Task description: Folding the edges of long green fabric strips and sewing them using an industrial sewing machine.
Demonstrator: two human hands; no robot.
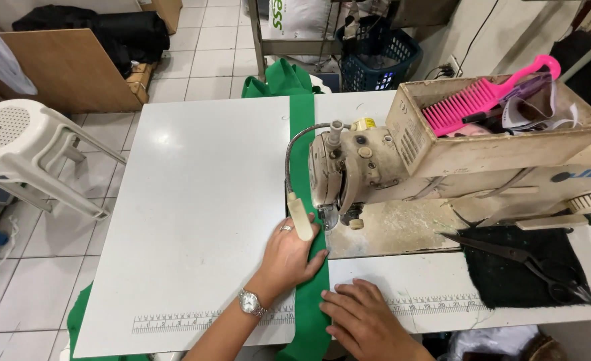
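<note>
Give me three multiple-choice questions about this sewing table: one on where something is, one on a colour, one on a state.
1. Where do the scissors lie?
A. on the dark cloth
B. on the stool
C. in the basket

2. What colour is the fabric strip?
A. red
B. green
C. white

3. How is the left hand?
A. fist in the air
B. flat on the strip
C. gripping the comb

Answers:
1 A: they rest on the dark patch at the right.
2 B: plainly green.
3 B: palm down, fingers spread.

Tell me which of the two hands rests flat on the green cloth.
The left hand, the one with the wristwatch and ring, lies palm-down on the green cloth strip near the sewing machine. The right hand rests mostly on the white table beside the strip.
</note>
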